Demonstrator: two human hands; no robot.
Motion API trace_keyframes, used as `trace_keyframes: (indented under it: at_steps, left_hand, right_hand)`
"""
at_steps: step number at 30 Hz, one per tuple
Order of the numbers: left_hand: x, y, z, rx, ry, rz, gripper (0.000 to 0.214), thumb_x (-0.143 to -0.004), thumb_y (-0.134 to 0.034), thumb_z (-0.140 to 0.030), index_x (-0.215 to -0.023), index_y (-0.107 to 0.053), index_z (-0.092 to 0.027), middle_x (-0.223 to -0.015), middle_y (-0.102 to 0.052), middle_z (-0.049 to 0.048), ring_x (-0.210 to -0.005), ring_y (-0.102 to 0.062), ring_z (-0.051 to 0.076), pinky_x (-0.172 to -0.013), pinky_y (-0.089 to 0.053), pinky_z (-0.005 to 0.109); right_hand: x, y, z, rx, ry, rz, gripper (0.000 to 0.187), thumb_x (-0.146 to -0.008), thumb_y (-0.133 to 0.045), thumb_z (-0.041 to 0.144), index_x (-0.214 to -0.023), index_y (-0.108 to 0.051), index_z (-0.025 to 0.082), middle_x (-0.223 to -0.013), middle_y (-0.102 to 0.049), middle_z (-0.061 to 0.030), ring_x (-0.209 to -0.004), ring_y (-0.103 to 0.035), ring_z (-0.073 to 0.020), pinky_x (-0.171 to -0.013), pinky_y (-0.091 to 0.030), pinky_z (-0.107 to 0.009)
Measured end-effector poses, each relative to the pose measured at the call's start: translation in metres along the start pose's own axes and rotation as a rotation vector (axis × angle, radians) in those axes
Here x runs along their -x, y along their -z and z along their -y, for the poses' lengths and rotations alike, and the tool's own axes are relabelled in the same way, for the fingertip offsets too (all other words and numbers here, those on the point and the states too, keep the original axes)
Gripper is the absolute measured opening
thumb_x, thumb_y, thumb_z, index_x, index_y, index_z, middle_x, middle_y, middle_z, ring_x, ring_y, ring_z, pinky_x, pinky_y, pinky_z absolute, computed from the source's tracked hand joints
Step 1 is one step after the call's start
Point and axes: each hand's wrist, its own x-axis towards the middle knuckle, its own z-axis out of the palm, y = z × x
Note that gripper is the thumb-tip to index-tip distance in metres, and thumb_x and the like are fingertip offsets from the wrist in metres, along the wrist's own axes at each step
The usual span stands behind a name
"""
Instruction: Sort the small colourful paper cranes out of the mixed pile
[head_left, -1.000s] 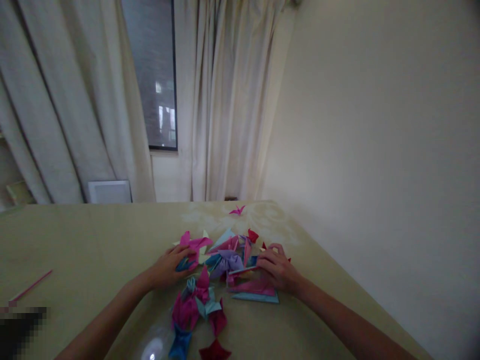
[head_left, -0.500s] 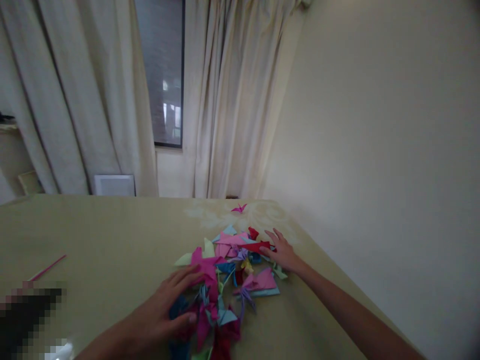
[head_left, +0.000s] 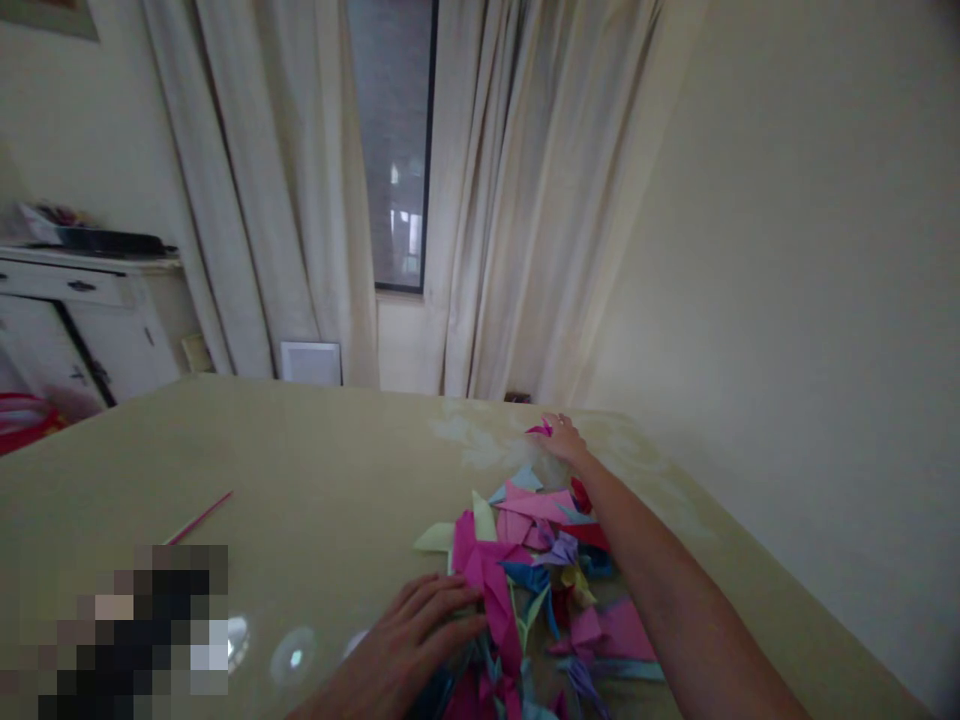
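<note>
Since half a second ago my right hand [head_left: 566, 440] has stretched from the paper pile [head_left: 517, 545] to the pink crane [head_left: 539, 430] near the table [head_left: 300, 470]'s far edge, closed or not I cannot tell; I'd pinch lightly, left hand [head_left: 416, 640] spread flat on the pile.

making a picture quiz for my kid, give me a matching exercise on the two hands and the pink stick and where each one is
1 right hand
2 left hand
3 pink stick

a on the near edge of the folded paper pile
b at the lone magenta crane, beyond the pile
c alone on the table, left of the pile

Pairs: 1-b, 2-a, 3-c
</note>
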Motion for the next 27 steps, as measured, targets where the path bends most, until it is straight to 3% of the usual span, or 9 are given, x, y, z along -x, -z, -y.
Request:
trace_keyframes:
  at_steps: [3,6,10,13,17,21,23,25,27]
  left_hand:
    - [-0.003,0.005,-0.004,0.013,-0.003,0.029,0.07,-0.101,-0.044,-0.066,-0.163,-0.029,-0.034,-0.159,-0.051,0.0099,-0.146,-0.048,0.031,-0.124,-0.037,0.048]
    - [-0.004,0.013,-0.014,0.044,0.031,0.04,0.075,-0.1,-0.042,-0.07,-0.163,-0.028,-0.032,-0.162,-0.047,0.0101,-0.147,-0.045,0.031,-0.125,-0.033,0.048]
    - [0.0,0.014,-0.02,0.064,0.052,-0.005,0.074,-0.1,-0.039,-0.071,-0.163,-0.029,-0.033,-0.164,-0.043,0.0092,-0.148,-0.042,0.033,-0.126,-0.031,0.051]
    - [0.008,0.01,-0.014,0.045,0.019,-0.043,0.077,-0.1,-0.034,-0.074,-0.164,-0.026,-0.034,-0.166,-0.039,0.0097,-0.151,-0.038,0.035,-0.126,-0.029,0.055]
    - [0.014,0.009,-0.015,-0.032,-0.089,-0.037,0.088,-0.094,-0.042,-0.079,-0.167,-0.018,-0.037,-0.17,-0.034,0.009,-0.154,-0.034,0.04,-0.127,-0.022,0.062]
    - [0.003,0.009,-0.038,-0.048,-0.154,0.106,0.086,-0.091,-0.062,-0.066,-0.164,-0.023,-0.044,-0.169,-0.038,0.0032,-0.151,-0.039,0.039,-0.126,-0.026,0.061]
    - [-0.01,0.003,-0.055,-0.047,-0.163,0.147,0.077,-0.095,-0.063,-0.058,-0.163,-0.029,-0.044,-0.169,-0.038,0.0017,-0.152,-0.039,0.037,-0.125,-0.031,0.057]
    - [-0.028,-0.007,-0.073,-0.063,-0.178,0.185,0.075,-0.095,-0.062,-0.055,-0.162,-0.031,-0.042,-0.168,-0.039,0.0021,-0.152,-0.038,0.037,-0.126,-0.03,0.058]
    - [-0.048,-0.021,-0.091,-0.103,-0.182,0.25,0.08,-0.092,-0.066,-0.055,-0.162,-0.03,-0.039,-0.168,-0.039,0.0039,-0.152,-0.037,0.038,-0.126,-0.027,0.062]
  right_hand:
    - [-0.015,-0.008,0.014,-0.002,0.059,0.052,0.053,-0.093,-0.063,0.042,-0.14,-0.062,0.018,-0.14,-0.064,-0.0206,-0.124,-0.062,-0.0362,-0.1,-0.048,-0.048]
    - [-0.004,-0.012,0.037,-0.013,0.218,0.124,0.034,-0.092,-0.064,0.032,-0.121,-0.074,0.017,-0.12,-0.075,-0.015,-0.112,-0.067,-0.0295,-0.095,-0.05,-0.038]
    - [0.051,-0.011,0.07,-0.043,0.492,0.28,0.019,-0.084,-0.074,0.029,-0.101,-0.079,0.021,-0.102,-0.08,-0.0049,-0.095,-0.071,-0.0227,-0.085,-0.051,-0.029]
    - [0.103,0.006,0.073,-0.059,0.6,0.276,0.03,-0.088,-0.073,0.042,-0.111,-0.078,0.023,-0.112,-0.078,-0.0062,-0.102,-0.07,-0.0256,-0.091,-0.051,-0.033]
    - [0.154,0.052,0.021,-0.07,0.505,0.057,0.048,-0.101,-0.055,0.055,-0.132,-0.068,0.02,-0.133,-0.069,-0.0125,-0.12,-0.064,-0.0288,-0.105,-0.045,-0.038]
    - [0.193,0.082,-0.061,0.088,0.109,-0.044,0.065,-0.099,-0.054,0.063,-0.146,-0.058,0.019,-0.147,-0.058,-0.0198,-0.131,-0.058,-0.0357,-0.109,-0.043,-0.045]
    - [0.209,0.079,-0.085,0.134,-0.046,0.015,0.079,-0.097,-0.054,0.068,-0.158,-0.044,0.019,-0.153,-0.05,-0.0236,-0.134,-0.056,-0.0393,-0.108,-0.044,-0.05]
    - [0.217,0.067,-0.09,0.081,-0.035,0.103,0.083,-0.098,-0.05,0.069,-0.163,-0.035,0.02,-0.155,-0.049,-0.023,-0.135,-0.056,-0.0374,-0.108,-0.044,-0.048]
    - [0.216,0.051,-0.076,0.036,0.033,0.148,0.081,-0.098,-0.048,0.07,-0.163,-0.037,0.023,-0.156,-0.048,-0.021,-0.136,-0.056,-0.0368,-0.11,-0.044,-0.048]
